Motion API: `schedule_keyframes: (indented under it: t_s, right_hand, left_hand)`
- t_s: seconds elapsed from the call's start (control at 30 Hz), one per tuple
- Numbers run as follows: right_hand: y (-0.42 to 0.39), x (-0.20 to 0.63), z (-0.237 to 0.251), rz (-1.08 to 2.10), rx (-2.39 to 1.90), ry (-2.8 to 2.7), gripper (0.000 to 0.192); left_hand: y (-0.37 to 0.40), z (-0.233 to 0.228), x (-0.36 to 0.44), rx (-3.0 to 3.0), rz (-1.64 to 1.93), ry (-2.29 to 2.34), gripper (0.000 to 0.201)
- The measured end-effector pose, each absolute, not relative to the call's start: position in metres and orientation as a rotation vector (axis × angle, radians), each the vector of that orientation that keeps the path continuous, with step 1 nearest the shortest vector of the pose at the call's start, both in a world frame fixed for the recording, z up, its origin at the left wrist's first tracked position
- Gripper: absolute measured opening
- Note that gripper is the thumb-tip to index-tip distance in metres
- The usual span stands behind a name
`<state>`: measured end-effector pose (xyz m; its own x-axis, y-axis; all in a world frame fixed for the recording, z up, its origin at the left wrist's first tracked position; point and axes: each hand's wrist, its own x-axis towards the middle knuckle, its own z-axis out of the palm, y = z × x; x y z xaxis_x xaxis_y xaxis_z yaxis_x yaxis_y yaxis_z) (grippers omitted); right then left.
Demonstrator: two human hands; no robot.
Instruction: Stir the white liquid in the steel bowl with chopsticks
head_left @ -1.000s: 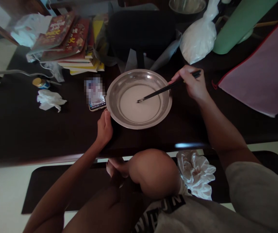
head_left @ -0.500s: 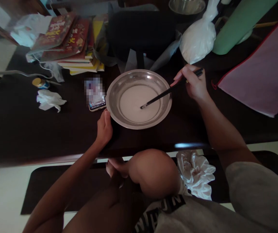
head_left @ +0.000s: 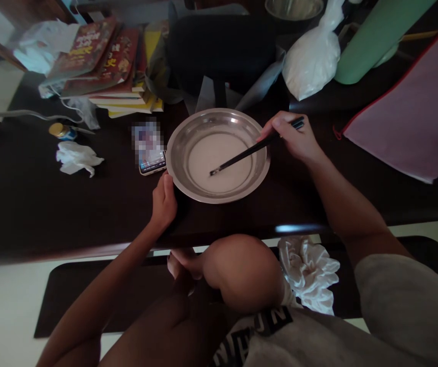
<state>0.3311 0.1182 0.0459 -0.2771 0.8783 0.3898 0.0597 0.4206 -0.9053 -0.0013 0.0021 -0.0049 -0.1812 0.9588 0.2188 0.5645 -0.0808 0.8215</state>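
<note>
A round steel basin [head_left: 188,189] rests on the dark table, with a milky, pale mixture [head_left: 219,153] in its bottom. My left hand [head_left: 164,201] grips the basin's left rim, thumb on top and the fingers partly hidden below. Closed around dark chopsticks [head_left: 247,152], my right hand [head_left: 291,135] is above the basin's right rim. Their tips, coated with something whitish, dip into the mixture left of its middle. Just left of the basin lies a phone [head_left: 152,165] with its screen lit and partly blurred out.
A stack of books [head_left: 127,97], a small gold-lidded jar [head_left: 62,131] and a crumpled tissue [head_left: 77,157] are on the left. Behind stand a tied white plastic bag [head_left: 308,69] and a green cylinder [head_left: 371,48]. A pink cloth bag [head_left: 406,112] lies at right.
My right hand has moved left and slightly down with the chopsticks, and their tips have shifted left through the mixture. My left hand stays on the rim.
</note>
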Motion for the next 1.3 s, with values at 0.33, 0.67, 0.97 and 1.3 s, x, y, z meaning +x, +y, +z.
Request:
schedule_keyframes:
  t_s: [0.33, 0.67, 0.97, 1.3]
  right_hand:
    - [0.1175, 0.3327, 0.0465, 0.999, -0.888, -1.617, 0.043]
    - [0.1191, 0.334, 0.0468, 0.979, -0.865, -1.574, 0.041]
    - [0.1216, 0.3372, 0.0448, 0.944, -0.884, -1.527, 0.036]
    - [0.1208, 0.3373, 0.0471, 0.927, -0.903, -1.544, 0.038]
  left_hand:
    - [0.0022, -0.0055, -0.0017, 1.655, 1.183, 1.757, 0.06]
    - [0.002, -0.0027, 0.0, 1.668, 1.156, 1.757, 0.068]
    - [0.0018, -0.0036, -0.0007, 1.643, 1.178, 1.753, 0.063]
    - [0.0018, -0.0061, -0.0017, 1.63, 1.182, 1.756, 0.061]
